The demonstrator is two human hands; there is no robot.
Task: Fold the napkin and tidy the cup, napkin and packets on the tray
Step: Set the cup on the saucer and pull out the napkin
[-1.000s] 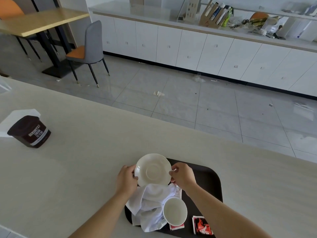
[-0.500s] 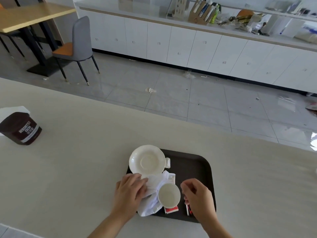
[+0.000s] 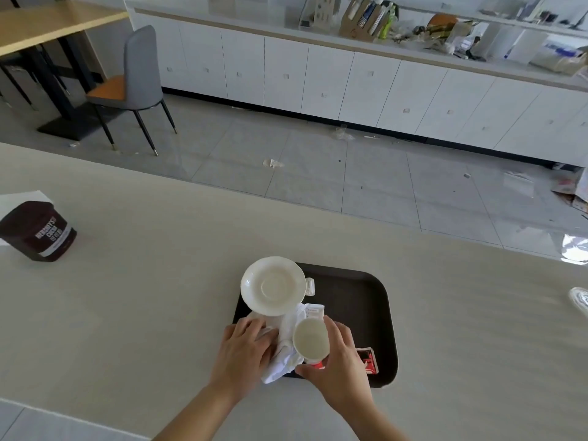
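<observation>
On a pale counter (image 3: pixel 127 313) facing a tiled floor and white cabinets, a dark tray (image 3: pixel 366 300) holds a saucer (image 3: pixel 272 285), while the left hand (image 3: pixel 245 350) presses flat on the crumpled napkin (image 3: pixel 284 354) and the right hand (image 3: pixel 337 364) wraps its fingers around the white cup (image 3: pixel 310 338), beside a red packet (image 3: pixel 369 361).

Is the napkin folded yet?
No. The napkin lies crumpled on the tray, under the left hand and beside the cup.
</observation>
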